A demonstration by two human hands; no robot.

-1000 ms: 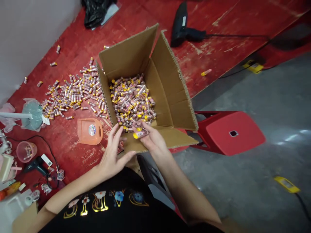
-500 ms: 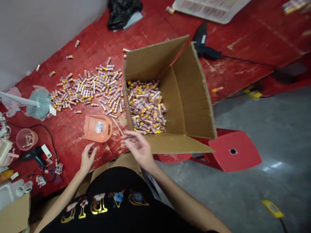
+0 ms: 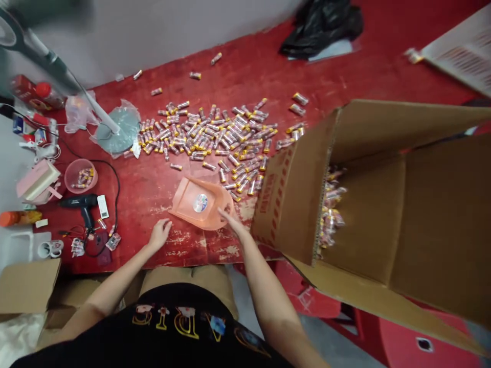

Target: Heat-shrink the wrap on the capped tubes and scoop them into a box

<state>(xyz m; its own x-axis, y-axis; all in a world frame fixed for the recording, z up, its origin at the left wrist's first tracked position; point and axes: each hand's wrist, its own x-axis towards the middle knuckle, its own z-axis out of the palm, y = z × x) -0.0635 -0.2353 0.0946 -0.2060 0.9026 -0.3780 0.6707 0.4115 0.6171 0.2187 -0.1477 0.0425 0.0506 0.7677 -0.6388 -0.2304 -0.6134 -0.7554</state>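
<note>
An orange plastic dustpan (image 3: 184, 207) with a round label lies on the red table, its wide mouth facing left. My right hand (image 3: 233, 221) grips its handle end, fingers at the slot. Beside the dustpan's near left edge, my left hand (image 3: 160, 233) is empty, its fingers loosely bent and slightly apart. Just beyond the dustpan spreads a pile of small clear tubes (image 3: 215, 133) with yellow ends and pinkish contents. To the right stands an open cardboard box (image 3: 293, 199) with more such tubes in it, partly hidden by its near flap.
A heat gun (image 3: 82, 204) with a black cord, a pink bowl (image 3: 72, 176) of tubes and a lamp base (image 3: 118, 135) stand at the left. A black plastic bag (image 3: 322, 28) lies at the back. Red stools (image 3: 406, 335) stand below the box.
My view has swung left, so the box sits farther right. My right hand has gone from beside the box to the dustpan's handle and closed there. The dustpan has turned slightly.
</note>
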